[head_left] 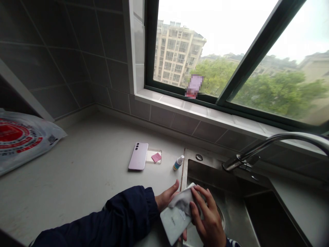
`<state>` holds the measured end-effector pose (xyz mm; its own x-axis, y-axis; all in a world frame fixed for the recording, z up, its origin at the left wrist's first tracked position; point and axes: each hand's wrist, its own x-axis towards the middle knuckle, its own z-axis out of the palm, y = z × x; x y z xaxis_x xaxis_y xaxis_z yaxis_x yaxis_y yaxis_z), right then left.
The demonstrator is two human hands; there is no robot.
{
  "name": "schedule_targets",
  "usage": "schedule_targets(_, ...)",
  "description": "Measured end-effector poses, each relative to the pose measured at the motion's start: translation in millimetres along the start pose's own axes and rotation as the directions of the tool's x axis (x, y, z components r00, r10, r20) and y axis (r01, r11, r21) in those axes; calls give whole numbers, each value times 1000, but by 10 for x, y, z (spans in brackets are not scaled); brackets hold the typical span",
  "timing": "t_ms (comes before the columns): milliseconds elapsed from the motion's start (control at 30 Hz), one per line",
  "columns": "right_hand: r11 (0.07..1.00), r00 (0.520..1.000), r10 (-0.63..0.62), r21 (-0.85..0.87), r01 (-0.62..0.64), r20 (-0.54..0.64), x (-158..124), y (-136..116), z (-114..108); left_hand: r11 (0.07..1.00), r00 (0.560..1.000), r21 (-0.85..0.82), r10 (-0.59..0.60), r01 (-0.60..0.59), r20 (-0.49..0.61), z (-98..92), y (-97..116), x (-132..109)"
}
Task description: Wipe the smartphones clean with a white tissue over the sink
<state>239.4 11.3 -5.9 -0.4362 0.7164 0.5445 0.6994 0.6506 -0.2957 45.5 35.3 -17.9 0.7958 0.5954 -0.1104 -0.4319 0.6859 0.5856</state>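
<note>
White phone [174, 223] in left hand [166, 198]; pink slip [156, 157] in clear case [150, 159].

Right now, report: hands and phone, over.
Left hand holds white phone. Right hand presses grey cloth onto it. Spray bottle apart on counter.

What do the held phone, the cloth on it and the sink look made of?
White phone: glossy back, glass or plastic, it shows sheen. Cloth: soft grey fabric, it drapes and creases. Sink: brushed stainless steel, dull grey reflections.
</note>
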Motion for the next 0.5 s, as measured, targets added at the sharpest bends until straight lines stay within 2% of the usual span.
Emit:
schedule_targets(333,997,998,60,38,-59,-11,8,9,-17,1000,999,15,-3,2,47,-26,-36,29)
schedule_targets(500,997,998,53,56,-54,23,37,-16,-33,1000,1000,26,-11,11,0,-37,-46,14)
